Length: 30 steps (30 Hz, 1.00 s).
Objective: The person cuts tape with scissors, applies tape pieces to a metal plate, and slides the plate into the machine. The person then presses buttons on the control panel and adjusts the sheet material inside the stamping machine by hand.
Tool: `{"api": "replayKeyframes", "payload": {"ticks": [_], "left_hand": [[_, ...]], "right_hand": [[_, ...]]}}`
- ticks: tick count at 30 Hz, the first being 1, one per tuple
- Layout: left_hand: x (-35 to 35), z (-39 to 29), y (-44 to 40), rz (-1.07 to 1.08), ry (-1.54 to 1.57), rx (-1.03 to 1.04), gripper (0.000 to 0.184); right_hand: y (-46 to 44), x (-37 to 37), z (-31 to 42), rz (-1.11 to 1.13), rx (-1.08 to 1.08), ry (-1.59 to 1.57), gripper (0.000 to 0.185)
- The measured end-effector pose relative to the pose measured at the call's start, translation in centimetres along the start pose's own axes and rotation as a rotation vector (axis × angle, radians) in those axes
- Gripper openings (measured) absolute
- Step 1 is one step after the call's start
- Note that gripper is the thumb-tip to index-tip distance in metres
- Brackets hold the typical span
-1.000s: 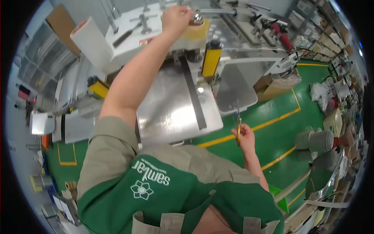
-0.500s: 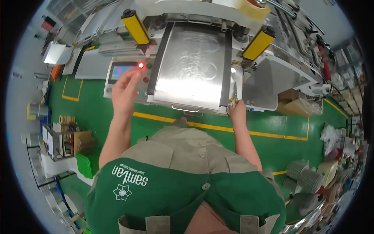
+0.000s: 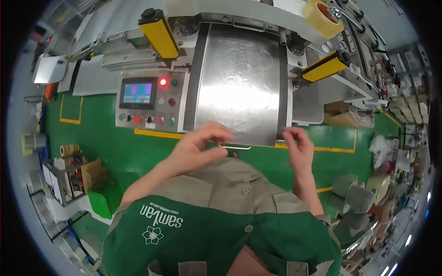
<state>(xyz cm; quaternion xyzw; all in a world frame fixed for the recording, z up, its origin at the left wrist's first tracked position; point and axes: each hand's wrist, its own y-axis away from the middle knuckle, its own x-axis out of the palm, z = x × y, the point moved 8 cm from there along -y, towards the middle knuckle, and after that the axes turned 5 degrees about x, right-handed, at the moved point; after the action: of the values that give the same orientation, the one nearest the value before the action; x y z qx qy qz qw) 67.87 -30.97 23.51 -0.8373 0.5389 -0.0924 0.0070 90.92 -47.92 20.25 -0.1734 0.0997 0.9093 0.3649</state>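
Note:
A shiny metal plate (image 3: 239,83) with faint round patterns lies flat on the machine bed in front of me. My left hand (image 3: 200,145) hovers by the plate's near left corner, fingers apart, holding nothing that I can see. Close to the near right corner is my right hand (image 3: 299,142), its fingers loosely curled; no scissors show in it. A metal handle (image 3: 237,147) sticks out below the plate's near edge, between the hands. To the left, the control panel (image 3: 152,99) shows a lit screen and a glowing red light.
Yellow posts (image 3: 159,34) stand on both sides of the bed, the right one (image 3: 324,66) slanting outward. A tape roll (image 3: 322,20) sits at the upper right. A cardboard box (image 3: 340,115) is on the right, a green bin (image 3: 106,198) at the lower left.
My left hand has come down from above the machine, past the control panel, to the plate's near edge. The scissors have left my right hand. The view has turned toward the plate.

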Motion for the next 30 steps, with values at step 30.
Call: {"api": "replayKeyframes", "payload": {"ticks": [30], "left_hand": [[-0.6, 4.9, -6.5, 0.205, 0.342, -0.285, 0.045]], "right_hand": [[-4.0, 7.9, 2.8, 0.286, 0.343, -0.453, 0.006]]}}
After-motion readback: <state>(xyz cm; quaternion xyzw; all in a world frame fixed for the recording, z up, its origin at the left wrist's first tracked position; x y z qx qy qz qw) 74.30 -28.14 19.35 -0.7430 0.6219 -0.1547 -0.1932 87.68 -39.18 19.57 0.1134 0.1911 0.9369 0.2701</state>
